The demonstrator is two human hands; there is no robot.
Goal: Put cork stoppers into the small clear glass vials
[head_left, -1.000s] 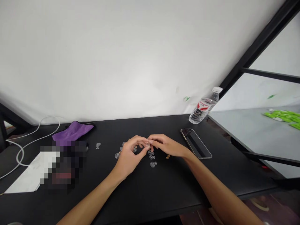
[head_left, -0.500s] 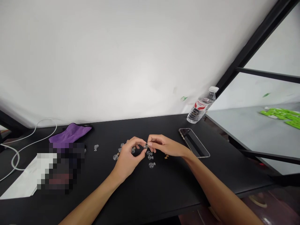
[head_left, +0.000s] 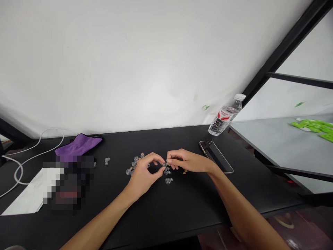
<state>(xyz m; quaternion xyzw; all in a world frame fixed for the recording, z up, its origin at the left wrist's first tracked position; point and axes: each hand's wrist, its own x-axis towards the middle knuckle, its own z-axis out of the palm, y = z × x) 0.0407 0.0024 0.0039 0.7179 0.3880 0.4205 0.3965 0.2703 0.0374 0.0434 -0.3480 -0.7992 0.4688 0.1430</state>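
Note:
Between the thumb and forefinger of my left hand (head_left: 145,176) is a tiny clear glass bottle (head_left: 163,165). My right hand (head_left: 187,161) pinches a small tan cork (head_left: 168,164) at the bottle's neck; the fingertips partly cover it, so I cannot tell how deep it sits. Just below the hands a loose round glass bottle (head_left: 168,181) lies on its side, with others close above it. Several corked bottles (head_left: 134,163) are grouped left of my left hand, some hidden behind it. A few loose corks (head_left: 185,172) lie under my right wrist.
All this is on a black table (head_left: 166,211). A phone (head_left: 217,156) and a water bottle (head_left: 225,116) are at the right. Another little glass bottle (head_left: 107,161), a purple cloth (head_left: 79,145), white paper (head_left: 26,196) and a white cable (head_left: 19,170) are at the left.
The held bottle and both hands have shifted slightly right, and the tan cork now shows at its neck. More of the corked group is visible beside my left hand. The view has shifted a little.

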